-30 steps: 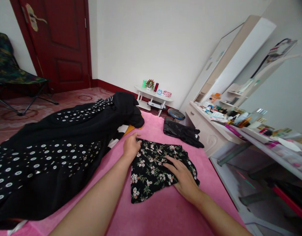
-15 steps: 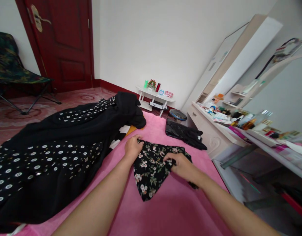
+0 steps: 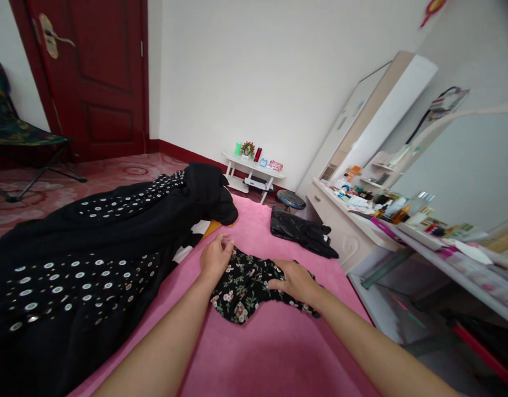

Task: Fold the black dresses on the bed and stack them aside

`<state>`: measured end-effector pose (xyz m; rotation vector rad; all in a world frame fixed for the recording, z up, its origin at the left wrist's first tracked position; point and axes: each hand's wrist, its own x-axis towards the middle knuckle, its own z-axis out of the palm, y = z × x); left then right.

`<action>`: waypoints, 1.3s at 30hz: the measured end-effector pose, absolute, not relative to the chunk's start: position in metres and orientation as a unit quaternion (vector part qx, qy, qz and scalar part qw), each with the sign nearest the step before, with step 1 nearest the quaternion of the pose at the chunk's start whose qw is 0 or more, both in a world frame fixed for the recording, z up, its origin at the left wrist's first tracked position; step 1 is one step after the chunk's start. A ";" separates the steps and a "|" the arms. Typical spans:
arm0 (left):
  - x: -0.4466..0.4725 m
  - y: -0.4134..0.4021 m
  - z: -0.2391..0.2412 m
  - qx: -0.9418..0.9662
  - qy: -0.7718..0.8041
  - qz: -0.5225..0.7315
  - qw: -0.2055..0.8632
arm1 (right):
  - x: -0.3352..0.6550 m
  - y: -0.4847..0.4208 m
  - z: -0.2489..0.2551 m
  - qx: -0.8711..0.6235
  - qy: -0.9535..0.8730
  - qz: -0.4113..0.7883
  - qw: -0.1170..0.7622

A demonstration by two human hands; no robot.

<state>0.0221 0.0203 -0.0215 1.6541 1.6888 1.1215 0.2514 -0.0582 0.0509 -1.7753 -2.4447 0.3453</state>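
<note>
Running crosswise, floral cloth (image 3: 242, 289) touches right hand (image 3: 296, 279), thumb and fingers parted; left hand's (image 3: 215, 259) grip unclear.

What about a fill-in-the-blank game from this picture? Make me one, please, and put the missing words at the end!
The right hand is on a black cloth printed with small ____.
The cloth lies on a soft cover coloured ____.
The door with the gold handle is dark ____.
The folding chair is at the picture's ____ edge.

Missing words: flowers; pink; red; left.
</note>
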 end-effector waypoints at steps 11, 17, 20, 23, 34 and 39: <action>0.027 0.013 -0.019 0.607 0.646 0.391 0.248 | 0.321 0.025 0.173 -0.563 -0.788 -0.241 0.061; 0.032 0.013 -0.016 0.623 0.663 0.343 0.235 | 0.369 0.089 0.150 -0.662 -0.689 -0.291 -0.048; 0.035 0.013 -0.016 0.631 0.666 0.327 0.228 | 0.379 0.092 0.094 -0.733 -0.625 -0.232 -0.133; 0.037 0.012 -0.016 0.639 0.661 0.325 0.221 | 0.372 0.087 0.046 -0.780 -0.587 -0.190 -0.102; 0.037 0.008 -0.015 0.652 0.652 0.323 0.211 | 0.303 0.098 0.017 -0.704 -0.707 -0.072 0.005; 0.037 0.009 -0.015 0.652 0.648 0.330 0.214 | 0.291 0.065 0.021 -0.696 -0.710 -0.071 0.080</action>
